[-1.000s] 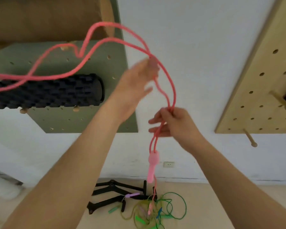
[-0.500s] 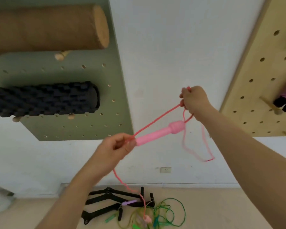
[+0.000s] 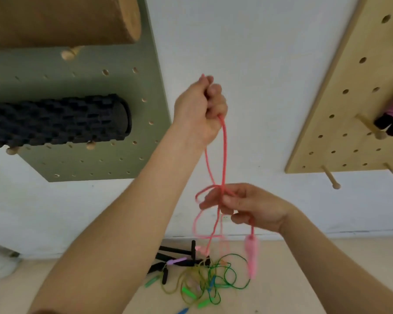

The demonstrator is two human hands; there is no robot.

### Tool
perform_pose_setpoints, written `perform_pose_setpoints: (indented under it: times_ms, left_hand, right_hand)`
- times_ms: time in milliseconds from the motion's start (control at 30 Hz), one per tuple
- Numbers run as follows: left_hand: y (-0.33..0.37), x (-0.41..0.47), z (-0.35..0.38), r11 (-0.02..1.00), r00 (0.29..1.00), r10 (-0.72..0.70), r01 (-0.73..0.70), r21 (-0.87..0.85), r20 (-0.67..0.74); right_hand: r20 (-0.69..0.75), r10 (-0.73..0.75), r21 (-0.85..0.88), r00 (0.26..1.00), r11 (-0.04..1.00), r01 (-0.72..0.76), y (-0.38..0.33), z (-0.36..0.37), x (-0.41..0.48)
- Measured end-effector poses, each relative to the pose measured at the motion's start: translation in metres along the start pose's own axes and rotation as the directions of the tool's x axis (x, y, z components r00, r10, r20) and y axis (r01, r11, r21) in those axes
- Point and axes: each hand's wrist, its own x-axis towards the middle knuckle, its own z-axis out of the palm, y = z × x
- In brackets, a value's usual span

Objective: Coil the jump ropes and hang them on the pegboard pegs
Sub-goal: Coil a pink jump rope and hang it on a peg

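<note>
Here, thin looped pink rope (image 3: 225, 146).

The left hand (image 3: 200, 114) has risen from the lower middle of the frame to the upper centre, where it now grips the pink rope (image 3: 224, 150) in a fist. The right hand (image 3: 252, 206) has dropped from the right of centre to below the left hand, pinching the rope where two strands cross. The pink handle (image 3: 251, 254), stretched slantwise between the hands half a second ago, now dangles blurred beneath the right hand.
</note>
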Motion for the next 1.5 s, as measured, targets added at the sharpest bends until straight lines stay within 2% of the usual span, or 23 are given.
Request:
perform_pose_setpoints:
  times_ms: [67, 133, 167, 200, 233, 267, 300, 333, 400, 500, 567, 633, 733, 833, 867, 967, 1067, 1133, 1200, 1233, 1367, 1433, 1500]
  left_hand:
    - [0.013, 0.020, 0.010, 0.996, 0.997, 0.067, -0.068, -0.054, -0.028]
    - [0.026, 0.034, 0.013, 0.987, 0.983, 0.158, -0.161, -0.025, -0.090]
    - [0.029, 0.039, 0.009, 0.978, 0.969, 0.206, -0.202, 0.046, -0.136]
    - [0.029, 0.041, 0.000, 0.950, 0.948, 0.263, -0.223, 0.218, -0.180]
    - [0.024, 0.038, -0.011, 0.866, 0.935, 0.305, -0.192, 0.461, -0.183]
    - [0.016, 0.031, -0.025, 0.693, 0.931, 0.323, -0.112, 0.712, -0.168]
    - [0.004, 0.022, -0.043, 0.492, 0.932, 0.335, -0.046, 0.869, -0.140]
    - [-0.009, 0.006, -0.061, 0.363, 0.937, 0.330, -0.016, 0.932, -0.112]
    - [-0.034, -0.035, -0.092, 0.374, 0.973, 0.224, -0.035, 0.927, -0.054]
    - [-0.073, -0.077, -0.122, 0.411, 0.988, -0.119, -0.042, 0.911, 0.100]
    - [-0.096, -0.083, -0.140, 0.320, 0.963, -0.253, -0.004, 0.948, 0.090]
    - [-0.103, -0.081, -0.157, 0.154, 0.964, -0.265, 0.029, 0.988, 0.013]
    - [-0.087, -0.080, -0.167, 0.130, 0.973, -0.224, 0.093, 0.987, -0.062]
    - [-0.066, -0.078, -0.161, 0.040, 0.985, -0.174, 0.016, 0.999, -0.009]
    - [-0.062, -0.079, -0.156, 0.073, 0.985, -0.168, -0.014, 0.997, 0.026]
    - [-0.056, -0.084, -0.134, 0.277, 0.994, -0.072, -0.054, 0.959, 0.077]
    - [-0.040, -0.082, -0.111, 0.355, 0.990, 0.098, -0.126, 0.926, 0.097]
    - [-0.022, -0.074, -0.102, 0.570, 0.984, 0.176, -0.123, 0.813, 0.026]
    - [-0.009, -0.066, -0.094, 0.834, 0.993, 0.107, -0.063, 0.548, -0.049]
    - [-0.006, -0.064, -0.089, 0.900, 0.996, 0.062, -0.030, 0.434, -0.060]
    - [-0.004, -0.049, -0.063, 0.983, 0.999, -0.017, 0.022, 0.184, -0.031]
    - [0.002, -0.040, -0.055, 0.994, 0.998, 0.028, -0.022, 0.109, -0.054]
    - [0.013, -0.033, -0.049, 0.993, 0.991, 0.102, -0.097, 0.062, -0.084]
  right_hand:
    - [-0.183, 0.021, -0.155, 0.983, 0.987, -0.050, 0.015, 0.010, -0.005]
    - [-0.370, 0.003, -0.171, 0.929, 0.983, -0.071, 0.022, 0.017, -0.007]
    - [-0.433, -0.017, -0.155, 0.901, 0.986, -0.056, 0.019, 0.021, -0.008]
    - [-0.474, -0.043, -0.148, 0.879, 0.989, -0.031, 0.014, 0.024, -0.007]
    - [-0.501, -0.067, -0.134, 0.863, 0.991, -0.001, 0.005, 0.027, -0.006]
    - [-0.520, -0.085, -0.108, 0.850, 0.994, 0.033, -0.005, 0.028, -0.005]
    - [-0.530, -0.096, -0.070, 0.842, 0.995, 0.069, -0.016, 0.029, -0.003]
    - [-0.534, -0.099, -0.016, 0.840, 0.994, 0.107, -0.027, 0.028, -0.002]
    - [-0.522, -0.079, 0.115, 0.849, 0.980, 0.162, -0.045, 0.024, 0.004]
    - [-0.464, -0.011, 0.294, 0.886, 0.941, 0.166, -0.065, 0.021, 0.013]
    - [-0.421, 0.020, 0.431, 0.907, 0.884, 0.181, -0.074, 0.018, 0.018]
    - [-0.427, 0.047, 0.534, 0.903, 0.819, 0.210, -0.081, 0.009, 0.018]
    - [-0.463, 0.059, 0.570, 0.885, 0.784, 0.246, -0.088, -0.005, 0.013]
    - [-0.497, 0.038, 0.565, 0.867, 0.773, 0.289, -0.093, -0.017, 0.008]
    - [-0.512, 0.023, 0.544, 0.858, 0.782, 0.304, -0.095, -0.022, 0.007]
    - [-0.587, 0.051, 0.440, 0.808, 0.858, 0.266, -0.086, -0.034, 0.008]
    - [-0.584, 0.138, 0.476, 0.800, 0.857, 0.199, -0.062, -0.045, 0.002]
    - [-0.545, 0.156, 0.520, 0.824, 0.834, 0.186, -0.052, -0.044, -0.006]
    - [-0.512, 0.134, 0.459, 0.849, 0.878, 0.138, -0.048, -0.028, -0.010]
    - [-0.490, 0.109, 0.381, 0.865, 0.919, 0.101, -0.045, -0.015, -0.008]
    - [-0.402, -0.066, -0.039, 0.913, 0.998, 0.055, -0.024, 0.032, 0.009]
    - [-0.347, -0.114, -0.189, 0.931, 0.981, 0.050, -0.022, 0.038, 0.008]
    - [-0.274, -0.096, -0.247, 0.957, 0.969, 0.027, -0.024, 0.038, 0.004]
